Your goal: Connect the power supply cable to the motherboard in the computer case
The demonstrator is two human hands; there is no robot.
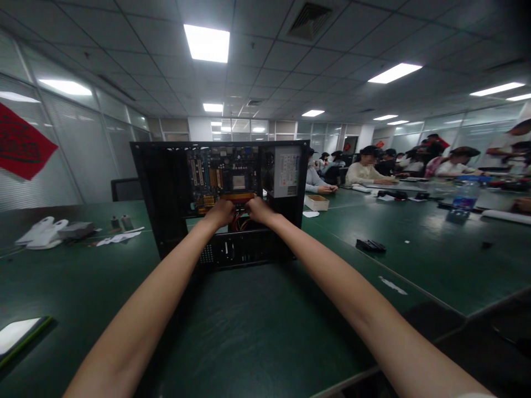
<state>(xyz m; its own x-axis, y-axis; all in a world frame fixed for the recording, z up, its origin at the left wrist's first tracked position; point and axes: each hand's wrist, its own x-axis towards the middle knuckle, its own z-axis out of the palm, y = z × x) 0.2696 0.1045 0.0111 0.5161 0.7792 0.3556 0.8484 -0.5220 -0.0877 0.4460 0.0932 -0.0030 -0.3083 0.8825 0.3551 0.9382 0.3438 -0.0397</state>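
Observation:
A black computer case (146,182) stands upright with its side open, showing a motherboard (226,166) and a silver power supply (287,171) at its upper right. Inside it, my left hand (223,213) is closed at the lower edge of the motherboard, by the orange and yellow slots (238,197). My right hand (259,210) is closed just to the right, close to the red and yellow cables (238,222). What the fingers of either hand hold is too small and hidden to make out.
On the green table (249,326), white plastic bags (43,232) and a grey box (77,230) lie left. A phone-like object (22,334) is near the left edge. A small carton (316,203), black part (370,245) and bottle (465,194) are right. Several people sit beyond.

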